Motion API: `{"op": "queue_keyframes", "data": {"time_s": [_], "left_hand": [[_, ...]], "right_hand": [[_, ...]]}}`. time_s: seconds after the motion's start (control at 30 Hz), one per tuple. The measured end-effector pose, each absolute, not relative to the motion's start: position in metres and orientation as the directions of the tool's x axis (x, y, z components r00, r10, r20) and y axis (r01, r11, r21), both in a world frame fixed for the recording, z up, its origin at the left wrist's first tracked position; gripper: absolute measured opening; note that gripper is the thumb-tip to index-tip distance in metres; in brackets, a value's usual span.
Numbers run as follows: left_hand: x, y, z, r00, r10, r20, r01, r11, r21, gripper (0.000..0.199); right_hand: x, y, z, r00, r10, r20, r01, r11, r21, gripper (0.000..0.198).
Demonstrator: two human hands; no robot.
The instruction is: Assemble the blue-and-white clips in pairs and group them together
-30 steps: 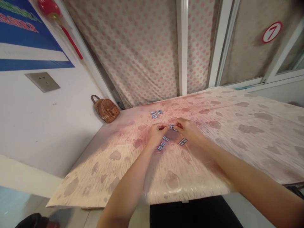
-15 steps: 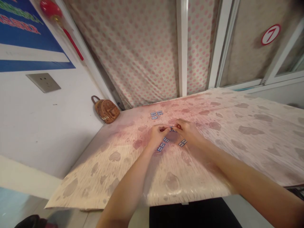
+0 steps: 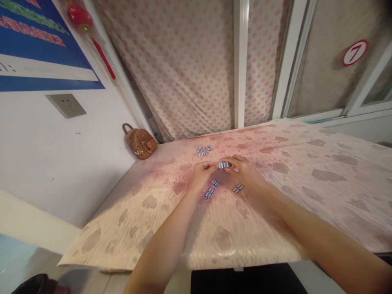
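Observation:
A small blue-edged piece with a row of pale bars (image 3: 223,165) is held between both hands, just above the table. My left hand (image 3: 202,174) pinches its left end between thumb and fingers. My right hand (image 3: 246,170) has its fingers along the top and right end of the piece, with the thumb below. Close to my left wrist lie two similar pieces, a short one (image 3: 215,182) and a longer one (image 3: 210,192). Another blue-edged piece (image 3: 237,188) rests below my right hand. Beyond the hands sits a group of several such pieces (image 3: 204,150).
The table (image 3: 171,220) wears a patterned cloth, and its near edge runs below my forearms. A brown mini backpack (image 3: 141,143) stands at the back left against the wall. Behind the table hang dotted curtains (image 3: 190,73). A dark object (image 3: 39,283) is on the floor at lower left.
The held piece now shows its barred face more fully toward me. My right fingers have stretched out leftward over it. The whole view has shifted slightly; the pieces on the table stay put.

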State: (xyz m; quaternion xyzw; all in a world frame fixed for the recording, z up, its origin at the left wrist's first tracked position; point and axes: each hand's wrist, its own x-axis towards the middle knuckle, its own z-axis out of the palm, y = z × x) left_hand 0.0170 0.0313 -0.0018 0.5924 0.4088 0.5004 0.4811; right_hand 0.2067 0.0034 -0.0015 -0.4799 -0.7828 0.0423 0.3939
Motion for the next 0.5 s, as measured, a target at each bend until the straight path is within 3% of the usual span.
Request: {"op": "queue_keyframes", "data": {"time_s": [0.1, 0.2, 0.3, 0.5], "left_hand": [[0.0176, 0.0319, -0.0035, 0.172, 0.964, 0.204, -0.032, -0.201, 0.979, 0.018], [0.0176, 0.0318, -0.0038, 0.168, 0.963, 0.209, -0.049, -0.203, 0.978, 0.018], [0.0176, 0.0322, -0.0035, 0.173, 0.963, 0.207, -0.035, -0.203, 0.978, 0.018], [0.0199, 0.0366, -0.0071, 0.179, 0.970, 0.167, -0.014, -0.168, 0.986, 0.016]], "right_hand": [[0.2034, 0.0007, -0.0002, -0.194, 0.816, 0.545, 0.700, 0.504, -0.506, 0.030], [0.2019, 0.0000, -0.0009, -0.115, 0.865, 0.488, 0.619, 0.447, -0.646, 0.032], [0.2037, 0.0023, -0.0024, -0.080, 0.912, 0.402, 0.512, 0.384, -0.769, 0.021], [0.2081, 0.0077, -0.0069, -0.087, 0.925, 0.370, 0.457, 0.367, -0.810, 0.029]]}}
